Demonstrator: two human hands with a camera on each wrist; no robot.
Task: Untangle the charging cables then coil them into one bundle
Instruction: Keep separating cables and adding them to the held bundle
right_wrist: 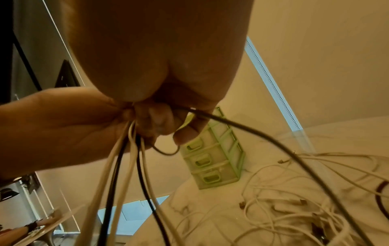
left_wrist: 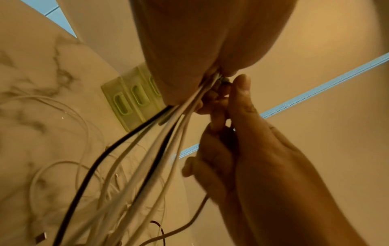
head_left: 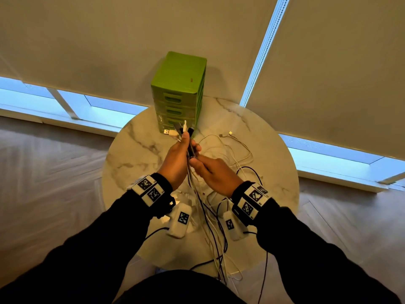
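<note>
The left hand (head_left: 176, 160) was raised above the round marble table (head_left: 135, 154), its fingers curled tightly round a bunch of white and black cables (head_left: 198, 194). Several plug ends (head_left: 175, 131) stuck out above the fist, among them a white USB plug pointing left. Below the fist the cables hung in a loose fan toward the near edge of the table and over it.

The right hand (head_left: 213, 172) sat just beside the left, touching it at the fingertips. In the right wrist view its fingers (right_wrist: 160, 119) were curled and pinched one black cable (right_wrist: 263, 138), which ran off to the right and down toward the table. The left wrist view showed the same meeting of hands: the right hand (left_wrist: 242, 149) pressed against the bunch (left_wrist: 147, 149) just under the left palm (left_wrist: 189, 58).

More white cables (head_left: 230, 150) lay in slack loops on the table to the right of the hands, with two small plugs (head_left: 225, 134) lying apart near the far right. A dark reddish cable (right_wrist: 381, 196) curved at the right edge of the right wrist view.

A green drawer unit (head_left: 179, 93) stood upright at the far side of the table, directly beyond the hands. Behind it hung closed roller blinds (head_left: 109, 40) with strips of daylight below.
</note>
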